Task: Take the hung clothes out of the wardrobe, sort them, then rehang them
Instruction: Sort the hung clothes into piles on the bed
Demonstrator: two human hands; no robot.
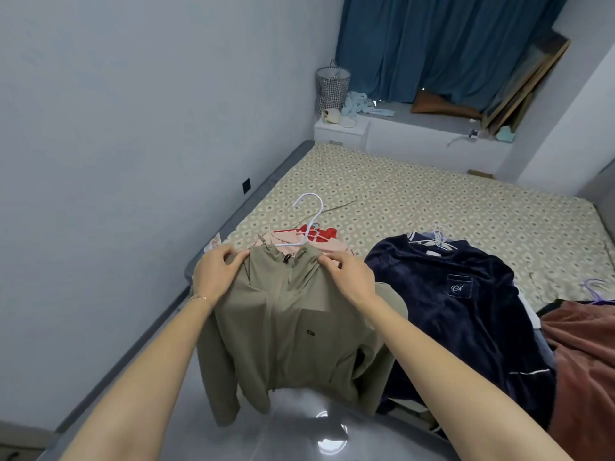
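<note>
An olive zip jacket [289, 331] hangs on a white hanger [311, 216] over the near left corner of the bed [416, 207]. My left hand [218, 274] grips its left shoulder and my right hand [349, 276] pinches its right shoulder near the collar. Behind the jacket lie pink and red clothes [312, 239] on hangers. To the right a dark navy velvet top [456, 304] lies spread on the bed with several hangers at its neck. A rust-brown garment [585, 357] lies at the far right.
The patterned mattress stretches back toward a window ledge [432, 128] with blue curtains [439, 44], a checked laundry basket [332, 84] and leaning frames [525, 84]. A grey wall runs along the left. A purple hanger [595, 287] lies near the right edge.
</note>
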